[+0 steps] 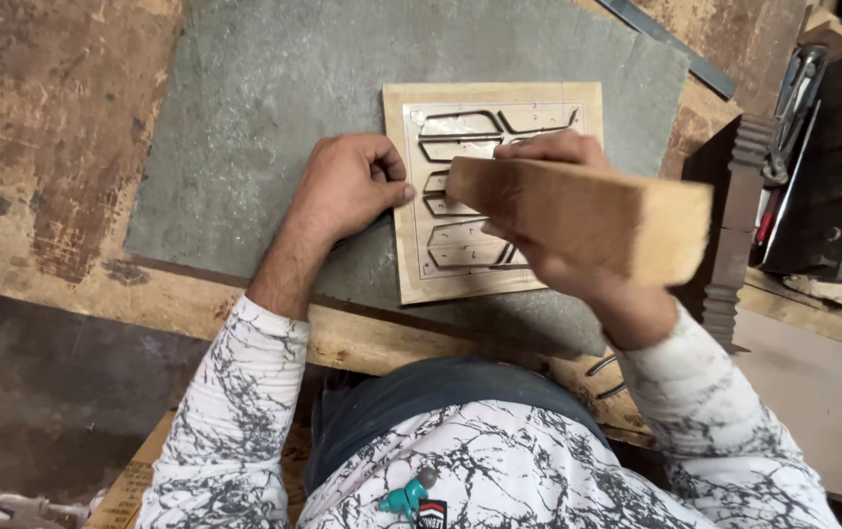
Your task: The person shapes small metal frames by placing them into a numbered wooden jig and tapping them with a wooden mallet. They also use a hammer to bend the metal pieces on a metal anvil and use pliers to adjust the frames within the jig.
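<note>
Gripping a rough wooden block (588, 211), right hand (553, 157); left hand (347, 186), curled, pressing a grooved plywood board (495, 98) on grey mat (245, 118).

Grey mat (245, 118) left of wooden die board (495, 191) bare — open passage across it from far edge toward left hand (347, 186). Board itself crowded: left hand pressed at its left edge, right hand (548, 196) with wooden block (588, 216) slanting over its middle and right. Right side tight — dark ridged post (735, 216) and tool rack (823, 147) just beside mat. Bench (39, 127) at far left open.
</note>
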